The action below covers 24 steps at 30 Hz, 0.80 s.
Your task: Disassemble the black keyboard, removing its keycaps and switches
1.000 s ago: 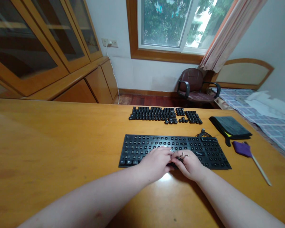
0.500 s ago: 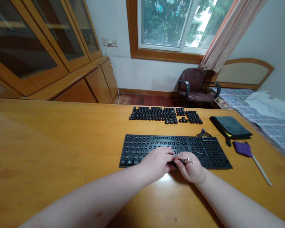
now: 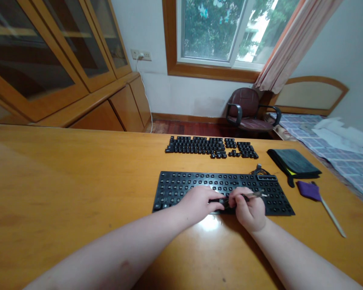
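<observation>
A black keyboard lies on the desk, most of its keycaps off and the switches bare; a few caps remain at its lower left corner. My left hand rests over its front middle, thumb and forefinger stretched apart on either side of a dark spot by the front edge. Just right of those fingertips, my right hand is closed around a slim tool with a shiny metal end. That end sticks out to the right and is blurred; the tool's other end points down at the keyboard. Its exact kind is unclear.
Loose black keycaps lie in keyboard order behind the keyboard. A coiled cable sits at its back edge. On the right are a folded dark cloth and a purple-headed brush. An armchair stands beyond the desk.
My right hand has moved slightly right with the tool, whose metal end now reaches further out. My left thumb and forefinger have spread, and a gap shows between the hands.
</observation>
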### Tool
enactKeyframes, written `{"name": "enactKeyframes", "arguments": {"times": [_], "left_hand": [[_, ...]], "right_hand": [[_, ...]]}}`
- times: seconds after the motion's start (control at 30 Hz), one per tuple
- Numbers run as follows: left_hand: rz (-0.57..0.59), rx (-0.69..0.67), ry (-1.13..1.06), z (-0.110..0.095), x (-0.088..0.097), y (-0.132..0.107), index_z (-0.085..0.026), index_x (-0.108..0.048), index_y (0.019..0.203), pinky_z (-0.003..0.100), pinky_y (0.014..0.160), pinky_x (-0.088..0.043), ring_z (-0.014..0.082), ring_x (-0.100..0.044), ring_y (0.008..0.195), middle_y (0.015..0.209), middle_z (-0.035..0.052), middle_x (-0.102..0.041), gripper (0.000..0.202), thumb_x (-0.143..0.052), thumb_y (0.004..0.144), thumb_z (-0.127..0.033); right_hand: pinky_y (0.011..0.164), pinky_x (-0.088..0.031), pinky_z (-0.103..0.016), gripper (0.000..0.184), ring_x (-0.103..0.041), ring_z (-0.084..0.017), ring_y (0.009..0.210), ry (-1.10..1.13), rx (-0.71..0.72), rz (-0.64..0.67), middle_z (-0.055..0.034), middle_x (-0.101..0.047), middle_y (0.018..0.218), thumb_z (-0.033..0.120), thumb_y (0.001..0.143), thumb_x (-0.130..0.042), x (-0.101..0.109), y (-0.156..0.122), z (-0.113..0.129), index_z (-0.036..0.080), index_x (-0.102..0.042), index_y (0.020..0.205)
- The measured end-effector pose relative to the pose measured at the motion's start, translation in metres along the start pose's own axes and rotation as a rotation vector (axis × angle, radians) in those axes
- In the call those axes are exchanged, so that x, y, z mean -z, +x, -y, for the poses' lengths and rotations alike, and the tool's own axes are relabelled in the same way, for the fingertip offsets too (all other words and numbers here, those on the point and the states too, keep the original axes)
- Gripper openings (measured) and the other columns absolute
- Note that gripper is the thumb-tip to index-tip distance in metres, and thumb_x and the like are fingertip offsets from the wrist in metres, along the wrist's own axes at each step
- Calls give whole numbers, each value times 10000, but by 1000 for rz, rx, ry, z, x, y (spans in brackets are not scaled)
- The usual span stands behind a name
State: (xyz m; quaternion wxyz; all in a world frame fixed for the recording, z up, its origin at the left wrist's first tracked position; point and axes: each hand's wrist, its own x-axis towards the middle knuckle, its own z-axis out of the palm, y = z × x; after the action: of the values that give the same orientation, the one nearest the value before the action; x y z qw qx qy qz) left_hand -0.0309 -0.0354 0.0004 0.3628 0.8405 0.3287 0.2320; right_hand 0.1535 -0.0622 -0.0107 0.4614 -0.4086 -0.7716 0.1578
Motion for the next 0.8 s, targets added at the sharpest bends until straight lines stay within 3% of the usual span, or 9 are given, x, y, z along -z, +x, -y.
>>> {"name": "enactKeyframes", "arguments": {"times": [0.13, 0.23, 0.33, 0.47, 0.57, 0.67, 0.8], "left_hand": [[-33, 131, -62, 2, 1, 1, -251, -691, 1019, 292, 842, -445, 196, -610, 899, 931, 20, -710, 273, -658, 756, -317], [-64, 192, -110, 0, 3, 1, -246, -698, 996, 293, 826, -451, 192, -611, 887, 935, 28, -701, 261, -664, 743, -302], [-115, 233, -190, -4, 6, 2, -233, -692, 966, 300, 829, -445, 185, -606, 869, 921, 26, -686, 244, -671, 725, -260], [-219, 308, -442, -3, 6, 4, -178, -615, 873, 271, 746, -456, 154, -587, 786, 802, 2, -633, 225, -701, 667, -210], [-203, 315, -587, 0, 5, 4, -171, -544, 789, 243, 675, -445, 124, -554, 712, 733, -25, -579, 234, -720, 640, -204], [-176, 312, -623, 1, 5, 4, -170, -523, 770, 237, 660, -434, 113, -534, 692, 723, -32, -562, 258, -732, 624, -213], [-190, 300, -580, 2, 4, 4, -168, -536, 783, 242, 659, -431, 116, -522, 690, 730, -25, -562, 277, -743, 617, -248]], "right_hand": [[498, -426, -258, 229, -508, -124, 489, 92, -161, -153, 12, -517, 560, 220, 914, -374, 1, 0, -9, 191, -533, 752], [653, -479, -322, 218, -582, -170, 681, 14, -96, -249, -40, -581, 716, 224, 901, -406, 6, 7, -10, 192, -562, 753], [785, -484, -358, 184, -586, -198, 883, -117, 3, -126, -78, -594, 939, 175, 878, -444, 13, 15, -7, 211, -618, 923], [773, -508, -313, 276, -585, -178, 906, -188, 56, 184, -71, -585, 984, 165, 874, -470, 18, 19, -5, 249, -592, 1107], [803, -509, -306, 309, -589, -174, 933, -169, 84, 330, -75, -603, 1028, 193, 870, -500, 18, 21, -6, 245, -559, 1169], [803, -512, -299, 307, -598, -168, 929, -136, 101, 357, -77, -619, 1027, 194, 867, -510, 16, 22, -6, 239, -553, 1168], [790, -516, -293, 240, -610, -168, 900, -93, 77, 299, -72, -639, 968, 182, 825, -554, 12, 22, 1, 219, -591, 1060]]}}
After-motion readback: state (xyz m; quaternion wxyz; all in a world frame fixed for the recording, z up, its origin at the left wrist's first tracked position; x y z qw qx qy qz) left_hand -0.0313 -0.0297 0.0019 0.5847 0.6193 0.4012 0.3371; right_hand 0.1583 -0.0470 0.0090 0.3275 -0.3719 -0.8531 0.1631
